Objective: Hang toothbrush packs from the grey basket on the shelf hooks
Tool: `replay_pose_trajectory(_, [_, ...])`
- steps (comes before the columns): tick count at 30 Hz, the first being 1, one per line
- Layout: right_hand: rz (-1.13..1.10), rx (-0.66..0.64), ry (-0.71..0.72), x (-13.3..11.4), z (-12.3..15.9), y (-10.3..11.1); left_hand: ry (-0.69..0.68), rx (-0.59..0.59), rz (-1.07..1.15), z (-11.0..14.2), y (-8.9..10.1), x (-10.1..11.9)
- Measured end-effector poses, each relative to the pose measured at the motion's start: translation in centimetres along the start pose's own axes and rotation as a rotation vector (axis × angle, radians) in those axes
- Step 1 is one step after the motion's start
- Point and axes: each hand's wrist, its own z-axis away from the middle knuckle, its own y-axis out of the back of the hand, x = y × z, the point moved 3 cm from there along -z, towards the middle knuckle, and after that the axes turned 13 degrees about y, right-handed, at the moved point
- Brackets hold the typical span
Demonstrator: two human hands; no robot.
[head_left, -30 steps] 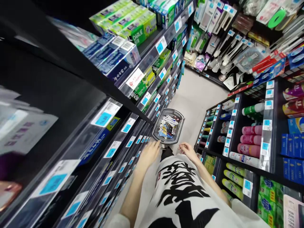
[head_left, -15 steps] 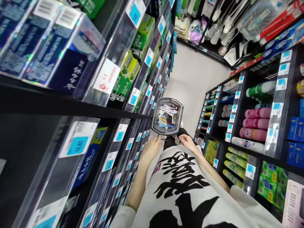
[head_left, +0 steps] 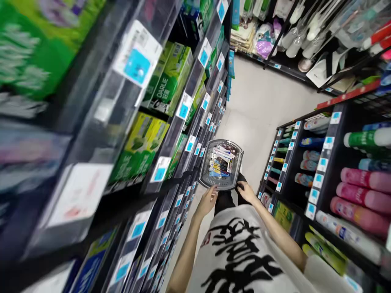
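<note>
A dark grey shopping basket [head_left: 204,171] is in front of my legs, with several long, thin packages [head_left: 221,160] inside it, some of them white and some yellow and blue. My left hand [head_left: 208,200] is at the near left part of the rim, its fingers loosely bent and thumb apart. At the near right corner is my right hand [head_left: 247,192], also with loosely bent fingers. Nothing shows in either hand. Whether the fingertips touch the rim I cannot tell.
Close on my left, a tall shelf [head_left: 122,219] bears green and yellow toothpaste boxes [head_left: 137,150] behind price tags. To the right, another shelf [head_left: 305,183] holds pink bottles [head_left: 365,181]. Pale floor [head_left: 247,101] runs between them towards a rack of hanging goods [head_left: 284,69].
My left hand has moved forward and right to the basket's near rim. My right hand has come closer to its corner. The view has shifted, with the basket appearing lower and farther right.
</note>
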Motion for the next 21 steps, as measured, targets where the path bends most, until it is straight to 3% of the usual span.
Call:
replay_pose_trajectory(2, [0.037,-0.009,-0.054,3.6,-3.5,-0.2,0.133,0.016,0.112,-4.9,-2.1,-2.6])
replay_pose_trajectory(5, [0.079,-0.028,-0.132,10.5,-8.7,-1.6,0.289,0.056,0.078,-13.2,-5.1,-6.6])
replay_pose_trajectory(9, [0.099,-0.110,-0.230,19.8,-14.0,-5.4,0.442,0.078,-0.050,-25.5,-8.6,-11.3])
replay_pose_trajectory(12, [0.068,-0.155,-0.319,25.1,-16.7,-8.6,0.525,0.086,-0.139,-34.4,-11.6,-13.9])
replay_pose_trajectory(16, [-0.037,-0.119,-0.348,29.2,-18.8,-12.3,0.577,0.124,-0.227,-43.1,-15.7,-17.2])
replay_pose_trajectory(21, [-0.205,-0.018,-0.328,31.7,-19.4,-15.3,0.630,0.137,-0.290,-49.1,-18.2,-21.9])
